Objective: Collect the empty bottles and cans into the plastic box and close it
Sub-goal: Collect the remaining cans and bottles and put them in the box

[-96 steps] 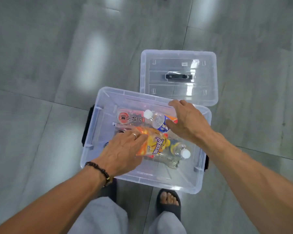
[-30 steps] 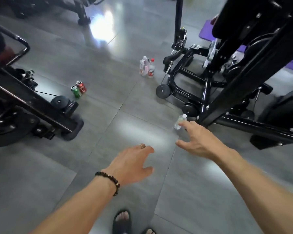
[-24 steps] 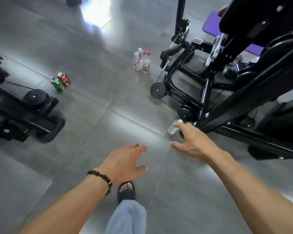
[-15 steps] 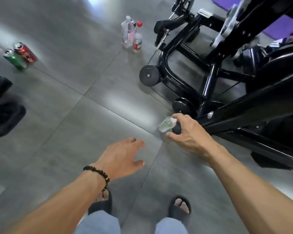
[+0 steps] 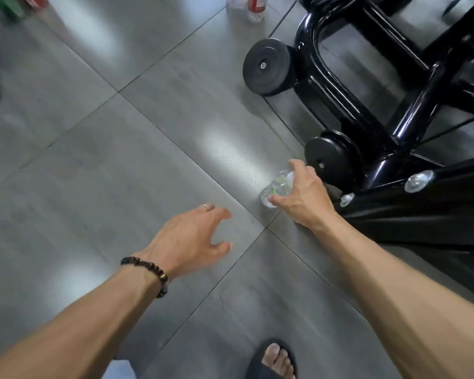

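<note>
Right hand [image 5: 303, 196] curled around small clear bottle [image 5: 275, 188] on floor (black wheel [image 5: 330, 160] just beyond knuckles); left hand [image 5: 192, 239] hovered alongside, fingers spread, holding nothing.

Underfoot lay a floor [image 5: 99, 165] of big grey tiles, dark grout lines [image 5: 175, 143] crossing it on the diagonal, and a bright patch of light [image 5: 225, 149] glared off the polished surface near the middle, with softer sheens towards the top left. Over on the right stood a glossy black tubular machine frame [image 5: 367, 86], planted on two round black rubber wheels [image 5: 267, 67], one up high and the other lower down. A heavy black beam [image 5: 422, 212] with shiny bolt heads ran along below it.
</note>
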A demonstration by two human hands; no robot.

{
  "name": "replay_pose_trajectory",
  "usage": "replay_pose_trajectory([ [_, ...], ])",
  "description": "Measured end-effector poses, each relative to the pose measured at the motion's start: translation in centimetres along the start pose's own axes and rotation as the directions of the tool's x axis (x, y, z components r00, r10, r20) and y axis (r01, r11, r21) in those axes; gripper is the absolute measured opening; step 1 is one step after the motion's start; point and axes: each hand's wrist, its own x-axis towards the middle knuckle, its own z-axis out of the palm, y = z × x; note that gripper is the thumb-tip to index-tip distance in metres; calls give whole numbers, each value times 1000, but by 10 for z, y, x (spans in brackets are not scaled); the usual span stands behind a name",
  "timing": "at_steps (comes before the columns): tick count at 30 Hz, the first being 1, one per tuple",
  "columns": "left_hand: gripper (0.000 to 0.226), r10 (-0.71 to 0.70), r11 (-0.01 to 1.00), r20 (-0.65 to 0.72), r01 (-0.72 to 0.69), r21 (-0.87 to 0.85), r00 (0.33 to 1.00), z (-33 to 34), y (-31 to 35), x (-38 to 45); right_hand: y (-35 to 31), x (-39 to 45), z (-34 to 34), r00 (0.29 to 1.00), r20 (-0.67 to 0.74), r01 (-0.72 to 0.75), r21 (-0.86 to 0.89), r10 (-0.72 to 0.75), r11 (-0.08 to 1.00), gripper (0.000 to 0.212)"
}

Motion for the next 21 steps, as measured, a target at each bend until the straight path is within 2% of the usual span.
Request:
replay_pose_trajectory([
  [5,52,-31,999,-7,31,-14,999,5,1,6,8,11,8,998,-36,51,-12,-52,999,51],
  [9,51,-70,997,-6,70,-27,998,-19,-3,-11,-25,6,-9,991,6,131,-4,-131,991,51],
  [14,52,-108,994,-14,107,-28,994,-87,-16,-48,-117,-5,-53,978,75,194,5,-194,981,51],
  [21,60,-191,980,-72,186,-68,979,-230,-62,-96,-293,-12,-127,961,88,264,-22,-261,964,53],
])
